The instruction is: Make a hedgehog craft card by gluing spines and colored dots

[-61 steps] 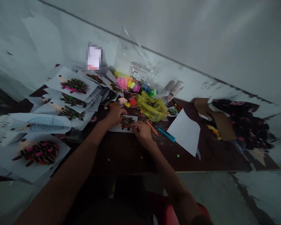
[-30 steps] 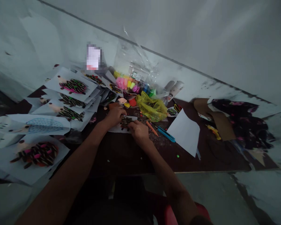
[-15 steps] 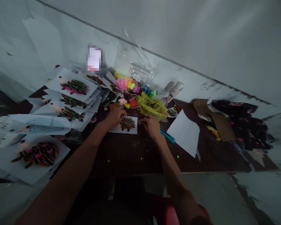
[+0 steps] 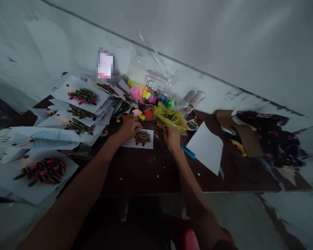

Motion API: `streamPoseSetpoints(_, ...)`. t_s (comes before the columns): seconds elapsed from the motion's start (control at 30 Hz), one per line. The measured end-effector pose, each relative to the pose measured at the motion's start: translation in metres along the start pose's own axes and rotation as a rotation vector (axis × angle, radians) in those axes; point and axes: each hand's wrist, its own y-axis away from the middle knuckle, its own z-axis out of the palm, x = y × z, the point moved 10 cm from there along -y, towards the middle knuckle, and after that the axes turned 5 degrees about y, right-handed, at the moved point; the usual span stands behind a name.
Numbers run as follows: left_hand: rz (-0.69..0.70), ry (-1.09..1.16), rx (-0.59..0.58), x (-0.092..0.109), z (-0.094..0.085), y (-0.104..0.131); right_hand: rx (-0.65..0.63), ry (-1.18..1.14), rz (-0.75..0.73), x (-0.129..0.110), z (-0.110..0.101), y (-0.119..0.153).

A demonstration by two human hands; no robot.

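A small white card [image 4: 146, 142] with a clay hedgehog [image 4: 143, 136] of dark and golden strips lies on the dark table. My left hand [image 4: 130, 129] covers the card's left end, fingers bent and pressed down on it, hiding the hedgehog's head side. My right hand [image 4: 171, 136] is at the front edge of a crumpled yellow plastic bag [image 4: 181, 125], its fingertips drawn together in a pinch. Whatever is between those fingertips is too small to make out. Dark strips [image 4: 168, 116] show in the bag's opening. Lumps of red clay [image 4: 147, 114] and yellow clay [image 4: 142, 117] sit behind the card.
Papers with clay hedgehogs [image 4: 82, 95] pile up on the left. A clear bag of coloured clay [image 4: 151, 95] leans on the wall. Blue scissors or a similar blue tool [image 4: 188, 151] lies beside white paper [image 4: 207, 147] on the right. Dark patterned cloth [image 4: 276, 135] is farther right.
My right hand has moved slightly up and away from me, from beside the card to the yellow bag's front edge. My left hand and the card have stayed put.
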Motion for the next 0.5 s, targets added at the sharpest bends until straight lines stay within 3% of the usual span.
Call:
streamPoseSetpoints(0.1, -0.013, 0.008, 0.0, 0.0, 0.0, 0.0, 0.028, -0.124, -0.005, 0.0, -0.001, 0.007)
streamPoseSetpoints(0.27, -0.012, 0.001, 0.018, 0.0, -0.001, 0.001, -0.049, -0.329, -0.148, -0.023, 0.009, 0.024)
streamPoseSetpoints(0.5, -0.009, -0.012, 0.025, -0.002, 0.0, 0.001, -0.109, -0.382, -0.18, -0.037, 0.016, 0.038)
